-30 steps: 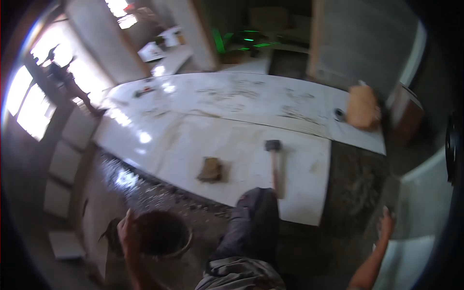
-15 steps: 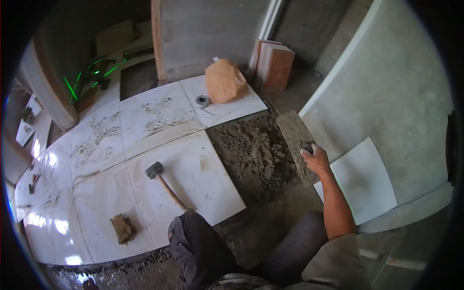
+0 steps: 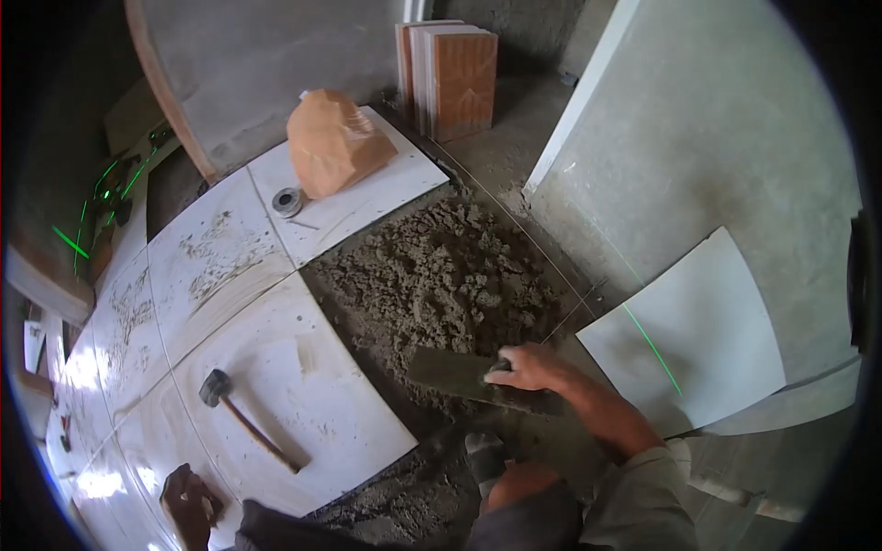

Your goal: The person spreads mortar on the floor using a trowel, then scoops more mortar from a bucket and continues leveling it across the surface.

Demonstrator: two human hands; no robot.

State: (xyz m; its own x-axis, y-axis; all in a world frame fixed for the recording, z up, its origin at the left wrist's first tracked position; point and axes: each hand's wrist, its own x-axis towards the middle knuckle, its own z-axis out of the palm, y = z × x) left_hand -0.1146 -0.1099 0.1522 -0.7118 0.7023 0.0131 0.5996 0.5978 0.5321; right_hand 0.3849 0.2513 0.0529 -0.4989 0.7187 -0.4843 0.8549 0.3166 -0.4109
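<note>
My right hand [image 3: 531, 368] is closed around the handle of a long rectangular float [image 3: 450, 372]. The blade lies low over the near edge of a bed of rough grey mortar [image 3: 441, 275]. At the lower left, beside my knee, my left hand [image 3: 188, 505] appears dark, with its fingers curled in. Whatever it grips is hard to make out. A rubber mallet [image 3: 246, 418] with a wooden handle rests on the white floor tile [image 3: 317, 386] between my hands.
An orange-brown bag [image 3: 331, 142] and a round grey roll [image 3: 288, 202] sit on the far tile. Several tiles [image 3: 450, 78] stand stacked by the doorway. A loose white tile [image 3: 698, 340] leans against the right wall, crossed by a green laser line. A thin string runs beside the mortar.
My right hand has swung the float leftward and down from beside the wall to the mortar, turning it crosswise. My left hand has come into view where a brown lump lay. The view has shifted right.
</note>
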